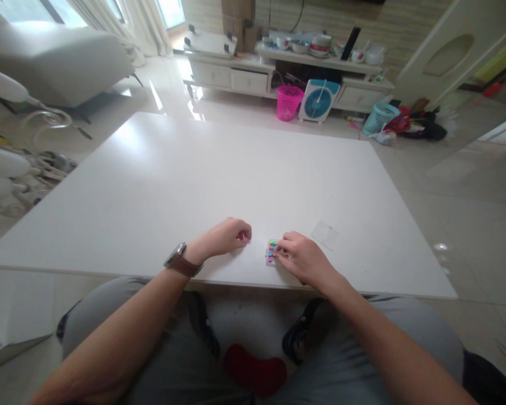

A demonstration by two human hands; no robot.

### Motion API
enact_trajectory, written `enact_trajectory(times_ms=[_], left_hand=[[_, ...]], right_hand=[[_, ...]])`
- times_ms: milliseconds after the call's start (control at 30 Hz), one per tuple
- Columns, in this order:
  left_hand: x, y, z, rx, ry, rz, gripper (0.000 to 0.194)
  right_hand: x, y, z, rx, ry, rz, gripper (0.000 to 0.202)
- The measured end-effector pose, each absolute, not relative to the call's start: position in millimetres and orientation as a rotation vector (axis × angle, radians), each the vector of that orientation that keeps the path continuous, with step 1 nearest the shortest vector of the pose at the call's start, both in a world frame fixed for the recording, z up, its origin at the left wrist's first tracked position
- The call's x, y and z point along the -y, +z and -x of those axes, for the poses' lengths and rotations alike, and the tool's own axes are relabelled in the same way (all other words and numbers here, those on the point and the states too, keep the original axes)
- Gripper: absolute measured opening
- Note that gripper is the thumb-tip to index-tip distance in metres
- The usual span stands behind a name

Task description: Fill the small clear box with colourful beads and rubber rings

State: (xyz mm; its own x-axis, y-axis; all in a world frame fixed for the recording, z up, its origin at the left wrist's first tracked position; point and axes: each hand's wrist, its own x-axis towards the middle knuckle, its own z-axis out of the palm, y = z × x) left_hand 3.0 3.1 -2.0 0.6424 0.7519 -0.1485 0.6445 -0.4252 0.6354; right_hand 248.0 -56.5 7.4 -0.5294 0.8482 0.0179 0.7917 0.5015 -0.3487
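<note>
A small clear box (271,260) with several colourful little pieces, green, pink and blue, lies near the front edge of the white table (244,174). My right hand (301,256) is at the box's right side, its thumb and fingers pinched over the pieces; what they grip, if anything, is too small to name. To the left of the box, my left hand (231,235) rests by the tabletop with its fingers curled round a small pink piece (246,240). A clear, flat lid (325,234) lies on the table beyond my right hand.
Past the table's far edge stand a pink basket (289,103), a blue and white fan (319,101) and a low cabinet (248,80). A blue basket (380,117) is at the right, and white chairs (6,163) stand at the left.
</note>
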Motion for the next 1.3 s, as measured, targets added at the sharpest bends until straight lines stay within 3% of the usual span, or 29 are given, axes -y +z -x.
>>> enact_trajectory(times_ms=[233, 400, 967, 1300], left_hand=[[6.3, 11.4, -16.4, -0.773, 0.324, -1.959, 0.016], [12.4, 9.4, -21.3, -0.666, 0.379, -1.734, 0.027], [13.7, 7.1, -30.1, -0.675, 0.366, -1.637, 0.034], [-13.3, 11.1, 15.8, -1.143, 0.214, -2.017, 0.022]], right_hand=[[63.9, 9.5, -244.9, 2.316, 0.608, 1.089, 0.006], [68.4, 6.7, -239.5, 2.314, 0.658, 0.949, 0.012], [65.4, 13.7, -243.3, 2.308, 0.697, 0.974, 0.010], [53.0, 3.1, -260.8, 2.548, 0.755, 1.175, 0.017]])
